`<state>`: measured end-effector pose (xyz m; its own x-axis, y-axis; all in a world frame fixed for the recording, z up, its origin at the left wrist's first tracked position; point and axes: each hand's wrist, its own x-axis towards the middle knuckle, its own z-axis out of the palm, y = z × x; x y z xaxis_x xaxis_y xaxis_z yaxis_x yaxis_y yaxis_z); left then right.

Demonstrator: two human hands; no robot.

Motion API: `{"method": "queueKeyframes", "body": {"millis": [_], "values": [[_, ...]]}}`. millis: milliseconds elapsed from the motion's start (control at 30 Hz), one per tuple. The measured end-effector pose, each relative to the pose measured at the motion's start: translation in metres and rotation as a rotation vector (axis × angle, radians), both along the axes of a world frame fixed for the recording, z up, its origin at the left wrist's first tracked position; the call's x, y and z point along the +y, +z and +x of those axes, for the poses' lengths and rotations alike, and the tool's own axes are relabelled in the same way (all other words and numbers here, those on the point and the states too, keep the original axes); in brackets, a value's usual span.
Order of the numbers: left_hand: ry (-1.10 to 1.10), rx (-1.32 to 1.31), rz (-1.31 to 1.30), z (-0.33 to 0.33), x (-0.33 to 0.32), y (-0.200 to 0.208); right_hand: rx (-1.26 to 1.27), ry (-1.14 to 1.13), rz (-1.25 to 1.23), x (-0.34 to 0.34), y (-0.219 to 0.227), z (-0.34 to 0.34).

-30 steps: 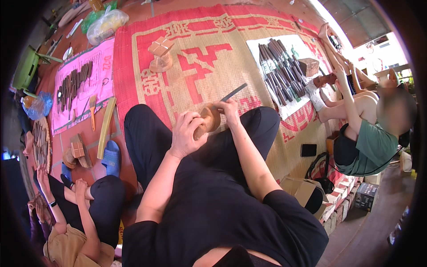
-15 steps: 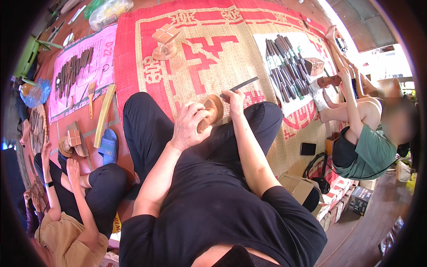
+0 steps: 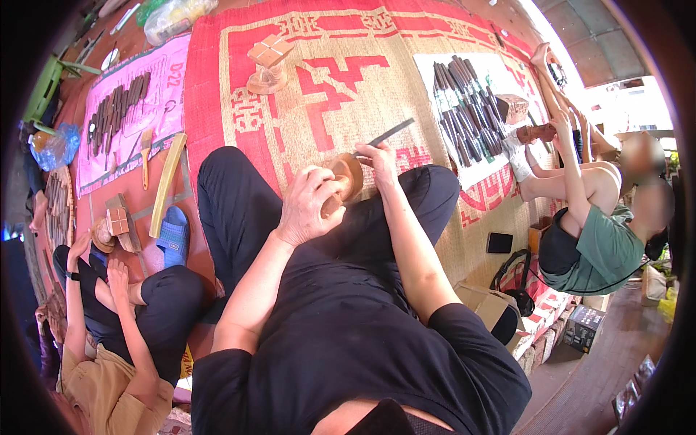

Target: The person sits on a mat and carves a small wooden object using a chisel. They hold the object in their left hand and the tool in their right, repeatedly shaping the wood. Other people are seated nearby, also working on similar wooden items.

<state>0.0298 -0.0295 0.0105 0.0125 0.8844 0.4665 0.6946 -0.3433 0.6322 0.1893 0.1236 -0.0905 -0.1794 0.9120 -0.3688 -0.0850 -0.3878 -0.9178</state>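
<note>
My left hand point(image 3: 313, 196) is wrapped round a brown wooden piece point(image 3: 348, 175) with a wide, round flared end. Both are above my crossed legs. In my right hand point(image 3: 378, 161) is a dark, narrow, flat file-like tool point(image 3: 395, 130), gripped near its lower end. Its far end slants up and to the right, while its near end is close to the flared rim; I cannot tell if they touch. Farther off on the mat, a similar wooden piece point(image 3: 267, 80) stands with a block marked by pale crossed lines point(image 3: 270, 51) on top.
A red and tan mat point(image 3: 312, 138) spreads ahead. Many dark-handled tools lie on a white cloth point(image 3: 471, 172) at right and a pink sheet point(image 3: 156, 94) at left. A brush point(image 3: 146, 156), yellow strip point(image 3: 168, 185) and blue slipper point(image 3: 174, 235) lie leftward. People sit on both sides.
My right hand has shifted slightly left, and the dark tool has slid down and left with it, closer to the wooden piece. My left hand keeps its hold.
</note>
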Motion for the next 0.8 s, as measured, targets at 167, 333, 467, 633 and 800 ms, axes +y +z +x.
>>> {"method": "queueKeyframes", "body": {"millis": [167, 333, 467, 633, 800], "values": [[-0.002, 0.008, 0.008, 0.0, 0.001, -0.002, 0.037, 0.012, -0.015, -0.005, -0.002, -0.001], [0.011, -0.015, -0.017, -0.001, -0.002, -0.001, 0.001, -0.017, 0.002, 0.004, -0.001, 0.01], [0.015, -0.017, -0.032, -0.003, 0.001, -0.002, 0.027, 0.1, -0.012, -0.006, -0.001, 0.002], [0.006, -0.005, -0.012, -0.002, -0.001, -0.001, -0.055, -0.041, 0.023, 0.006, -0.009, 0.011], [0.015, -0.01, -0.018, -0.002, 0.001, -0.004, -0.003, 0.113, -0.015, -0.008, 0.006, 0.002]]}}
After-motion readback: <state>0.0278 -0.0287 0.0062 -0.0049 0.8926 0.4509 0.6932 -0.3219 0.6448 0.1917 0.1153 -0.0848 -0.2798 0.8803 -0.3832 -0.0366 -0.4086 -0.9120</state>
